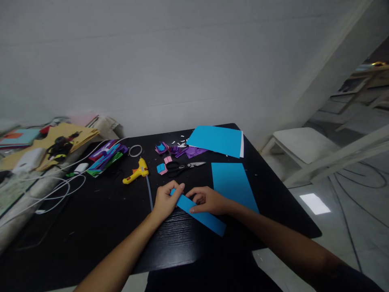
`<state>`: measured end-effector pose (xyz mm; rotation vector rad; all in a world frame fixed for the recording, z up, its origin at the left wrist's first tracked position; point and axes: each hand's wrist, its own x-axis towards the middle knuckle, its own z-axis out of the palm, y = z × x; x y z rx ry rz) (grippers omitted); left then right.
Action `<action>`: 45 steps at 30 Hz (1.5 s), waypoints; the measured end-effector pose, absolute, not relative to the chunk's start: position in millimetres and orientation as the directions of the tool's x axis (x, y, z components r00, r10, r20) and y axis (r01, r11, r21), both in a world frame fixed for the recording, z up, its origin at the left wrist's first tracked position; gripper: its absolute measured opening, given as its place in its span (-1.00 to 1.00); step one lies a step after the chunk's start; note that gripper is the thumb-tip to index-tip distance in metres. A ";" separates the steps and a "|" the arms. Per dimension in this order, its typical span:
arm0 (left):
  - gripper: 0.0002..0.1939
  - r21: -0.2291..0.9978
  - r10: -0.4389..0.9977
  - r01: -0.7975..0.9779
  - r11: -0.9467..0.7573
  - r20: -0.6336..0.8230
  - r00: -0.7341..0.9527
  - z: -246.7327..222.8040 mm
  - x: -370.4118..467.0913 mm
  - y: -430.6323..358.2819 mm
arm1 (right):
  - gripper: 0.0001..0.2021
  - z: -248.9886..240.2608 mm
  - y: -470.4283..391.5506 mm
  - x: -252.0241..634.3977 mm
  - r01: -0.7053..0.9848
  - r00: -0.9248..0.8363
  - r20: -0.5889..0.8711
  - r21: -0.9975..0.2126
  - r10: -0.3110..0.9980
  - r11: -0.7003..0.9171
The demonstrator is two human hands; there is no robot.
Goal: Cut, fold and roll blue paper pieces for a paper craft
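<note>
Yellow glue gun point(139, 172) and scissors point(187, 165) lie beyond; left hand point(165, 199) pinches blue strip point(207, 219), looser right hand point(209, 200) touching.

Dim, greyish light around us leaves soft glare on the black tabletop point(179, 240) below the left hand point(165, 200).

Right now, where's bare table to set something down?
Largest patch: black table between glue gun, white cable and left forearm. Narrower: between nearer blue sheet and the table's right edge. Crowded: around scissors and purple scraps beyond the blue strip; far-left pile.
</note>
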<state>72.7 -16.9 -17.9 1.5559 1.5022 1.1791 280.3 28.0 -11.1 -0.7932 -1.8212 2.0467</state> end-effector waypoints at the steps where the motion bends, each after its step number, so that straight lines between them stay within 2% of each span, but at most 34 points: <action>1: -0.59 0.915 0.986 0.385 -0.118 0.156 -0.067 -17.8 72.5 -16.9 | -0.49 -11.8 27.9 280.2 0.136 -0.807 -0.198 -0.979 0.556 -0.150; 7: -0.63 0.919 0.987 0.377 -0.114 0.148 -0.061 -15.7 72.1 -16.4 | -0.58 -15.0 28.7 279.0 0.091 -0.789 -0.134 -0.991 0.599 -0.102; 17: -0.69 0.927 0.997 0.367 -0.076 0.063 0.046 -15.8 77.6 -18.4 | -0.60 -24.1 28.8 277.6 0.059 -0.812 -0.120 -0.990 0.571 -0.125; 21: -0.70 0.924 0.997 0.380 -0.040 0.009 0.082 -17.0 84.1 -20.9 | -0.63 -24.3 29.3 276.8 0.065 -0.818 -0.100 -0.995 0.567 -0.081; 24: -0.70 0.922 0.997 0.383 -0.056 0.030 0.074 -18.7 84.9 -20.8 | -0.62 -23.7 29.8 276.6 0.083 -0.807 -0.100 -0.995 0.583 -0.056; 27: -0.70 0.924 0.997 0.374 -0.079 0.069 0.040 -20.7 81.9 -18.6 | -0.57 -22.5 29.2 276.5 0.058 -0.816 -0.105 -0.993 0.569 -0.101; 30: -0.69 0.948 0.997 0.309 -0.071 0.072 0.010 -20.8 78.9 -16.0 | -0.53 -20.8 27.9 276.8 0.035 -0.824 -0.122 -0.986 0.553 -0.165; 34: -0.66 0.982 1.000 0.187 -0.016 0.016 0.001 -16.1 77.8 -13.9 | -0.52 -22.4 27.5 277.1 0.047 -0.789 -0.143 -0.984 0.597 -0.173; 40: -0.58 0.995 0.989 0.041 0.090 -0.094 0.117 -14.4 78.9 -11.4 | -0.49 -31.9 30.4 275.8 0.047 -0.740 -0.117 -0.991 0.663 -0.122; 45: -0.52 0.994 0.983 0.019 0.105 -0.107 0.152 -14.9 79.9 -11.8 | -0.47 -30.9 30.9 276.3 0.071 -0.715 -0.120 -0.993 0.688 -0.099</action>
